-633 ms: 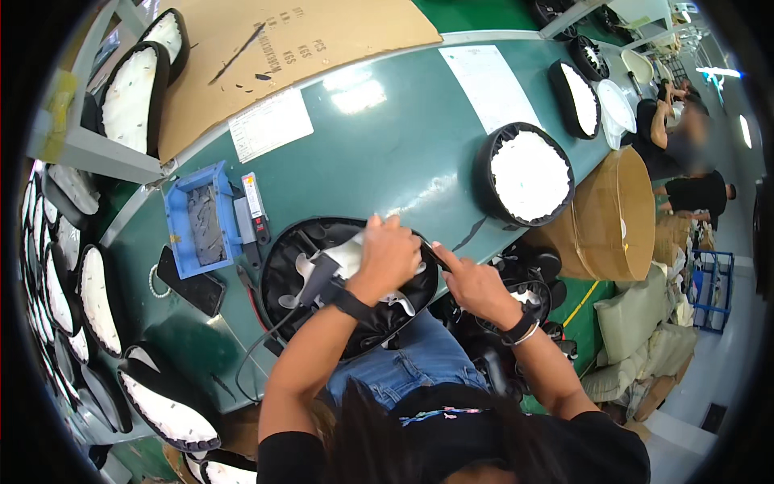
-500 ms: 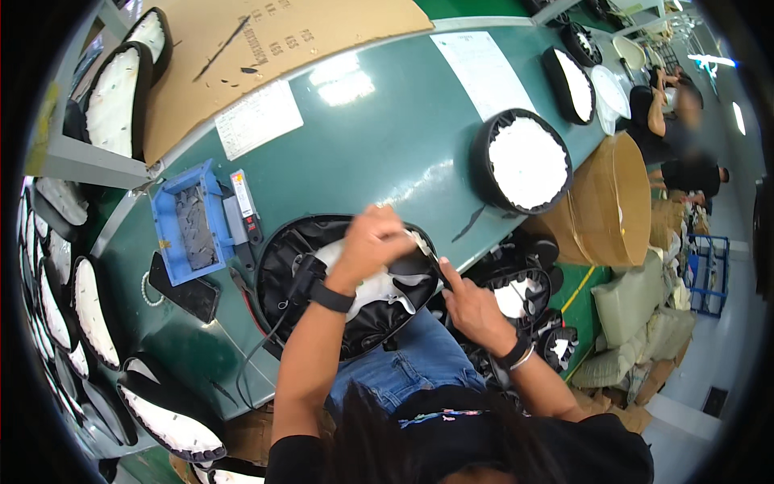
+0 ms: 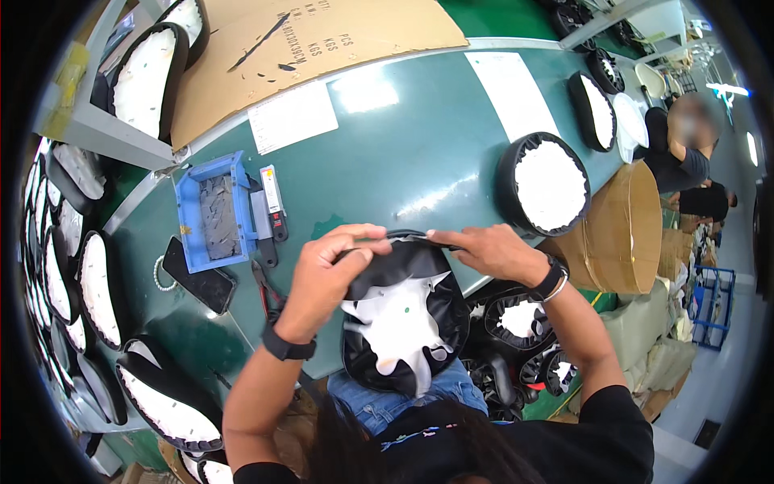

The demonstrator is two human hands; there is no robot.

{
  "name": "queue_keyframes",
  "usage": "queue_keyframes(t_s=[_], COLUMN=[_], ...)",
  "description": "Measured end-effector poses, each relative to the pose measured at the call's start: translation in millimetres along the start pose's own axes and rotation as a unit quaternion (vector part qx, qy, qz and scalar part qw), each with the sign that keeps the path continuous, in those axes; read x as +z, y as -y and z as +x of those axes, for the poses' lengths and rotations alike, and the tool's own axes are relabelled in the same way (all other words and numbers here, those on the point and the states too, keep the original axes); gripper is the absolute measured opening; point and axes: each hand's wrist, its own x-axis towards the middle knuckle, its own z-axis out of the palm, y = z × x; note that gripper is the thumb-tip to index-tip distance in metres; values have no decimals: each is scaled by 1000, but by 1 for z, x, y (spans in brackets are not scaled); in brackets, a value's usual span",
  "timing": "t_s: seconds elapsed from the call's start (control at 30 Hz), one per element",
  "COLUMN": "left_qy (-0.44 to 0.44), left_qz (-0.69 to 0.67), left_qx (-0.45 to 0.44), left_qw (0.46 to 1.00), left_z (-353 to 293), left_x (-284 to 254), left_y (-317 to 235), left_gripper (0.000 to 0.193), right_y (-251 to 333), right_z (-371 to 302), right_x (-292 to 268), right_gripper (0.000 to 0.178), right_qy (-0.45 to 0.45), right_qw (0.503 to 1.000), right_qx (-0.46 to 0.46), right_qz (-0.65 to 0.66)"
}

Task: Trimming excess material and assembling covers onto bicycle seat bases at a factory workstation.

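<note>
A black padded seat cushion with a white underside and loose, gathered fabric leans between my lap and the green table's near edge. My left hand holds its far rim at the left, thumb and fingers curled around the black edge. From the right, my right hand grips the same rim, its index finger lying along the edge toward the left hand. Both fingertips come close together at the top of the rim. The fingers' undersides are hidden behind the cover.
A blue bin of dark scraps stands at left, beside a utility knife, red-handled pliers and a black phone. A round white-faced cushion sits right, near a cardboard drum. Paper sheets lie behind. Finished-looking pads crowd the left.
The cushion has been turned and tilted, bringing its white underside toward me. My left hand moved from above its middle to the far rim; my right hand moved up to that rim too.
</note>
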Motion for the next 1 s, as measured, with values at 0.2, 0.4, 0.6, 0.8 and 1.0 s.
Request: queue_keyframes(t_s=[0.2, 0.4, 0.6, 0.8, 1.0], left_qy=[-73, -25, -44, -45, 61], left_qz=[538, 530, 129, -178, -635], left_qx=[76, 158, 120, 372, 466], left_qw=[837, 833, 983, 910, 613], left_z=[19, 42, 50, 43, 11], left_x=[35, 30, 5, -26, -59], left_y=[30, 48, 32, 23, 22], left_gripper=[27, 20, 27, 36, 33], right_y=[-4, -6, 18, 58, 96], right_z=[27, 28, -24, -86, -145], right_x=[-6, -12, 19, 52, 76], right_gripper=[53, 54, 59, 62, 59], right_qy=[18, 42, 32, -13, 79], right_qw=[995, 990, 996, 979, 964], right_qx=[-85, -83, 76, 185, 250], right_qz=[-58, -102, -18, 81, 50])
